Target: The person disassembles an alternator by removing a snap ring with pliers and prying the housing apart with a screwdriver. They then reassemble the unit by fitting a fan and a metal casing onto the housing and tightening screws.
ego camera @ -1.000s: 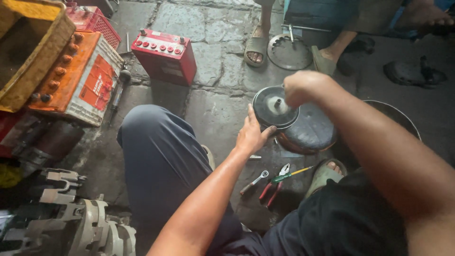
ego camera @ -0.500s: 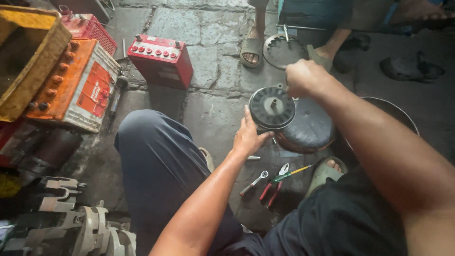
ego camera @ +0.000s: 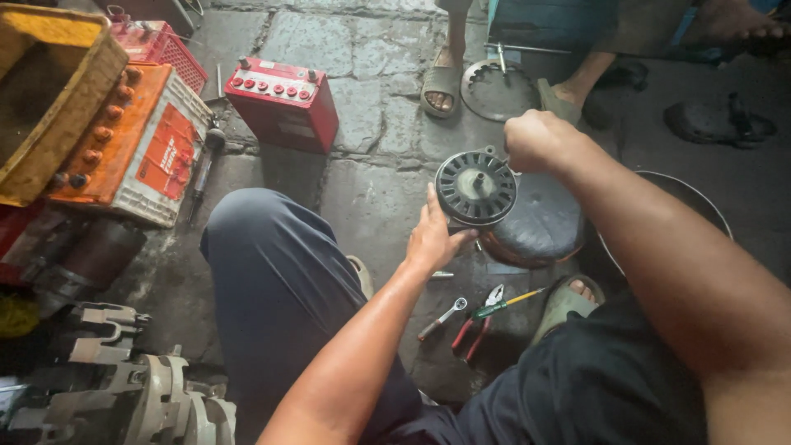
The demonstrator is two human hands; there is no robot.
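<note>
Head view, motor: a round dark metal motor (ego camera: 476, 188) with a slotted, vented end face and a short centre shaft sits on a worn, domed dark stool (ego camera: 535, 227), just right of the frame's centre.
Head view, left hand: the left hand (ego camera: 434, 239) presses flat against the motor's rim at 7 o'clock, fingers spread upward, bracing rather than clasping it.
Head view, right hand: the right hand (ego camera: 535, 140) is a closed fist at the motor's 2 o'clock edge, touching the rim; whether it holds anything I cannot tell.
Head view, open room: bare cracked stone floor (ego camera: 362, 107) lies at 10 to 12 o'clock of the motor; the person's knee (ego camera: 272, 255) crowds 8 o'clock.
Head view, edges: a ratchet wrench (ego camera: 442, 318) and red-handled pliers (ego camera: 478, 317) lie on the floor at 6 o'clock, near the stool's base.
Head view, surroundings: a boxy red battery (ego camera: 282, 102) stands at 10 o'clock, well apart; a thin toothed metal ring (ego camera: 494, 91) lies at 12 o'clock, beside another person's sandalled foot (ego camera: 441, 82).
</note>
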